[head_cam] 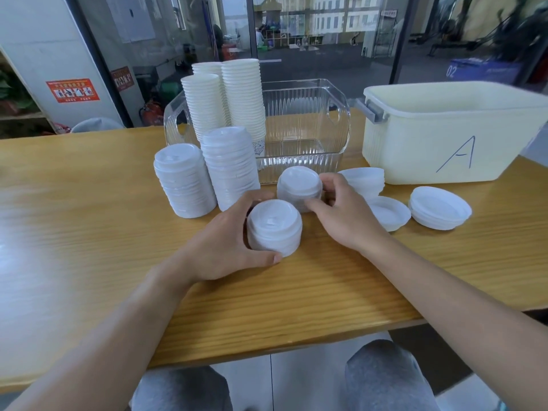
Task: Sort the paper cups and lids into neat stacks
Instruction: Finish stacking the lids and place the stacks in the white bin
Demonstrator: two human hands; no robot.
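Two short stacks of white plastic lids are being grasped on the wooden tabletop (89,232), the nearer (274,229) by the left hand (225,247), the 1 o'clock one (299,188) by the right hand (344,215), and are best being squared before being merged.

Both forearms reach forward, left grip (234,232) and right grip (341,212) curled.

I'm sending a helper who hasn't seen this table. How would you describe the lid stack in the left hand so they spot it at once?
Start at the clear ribbed bin at the back of the wooden table. Two tall lid stacks stand before its left end. Nearer the table's front edge sits a short lid stack, gripped by the left hand; it is the closest stack to the person.
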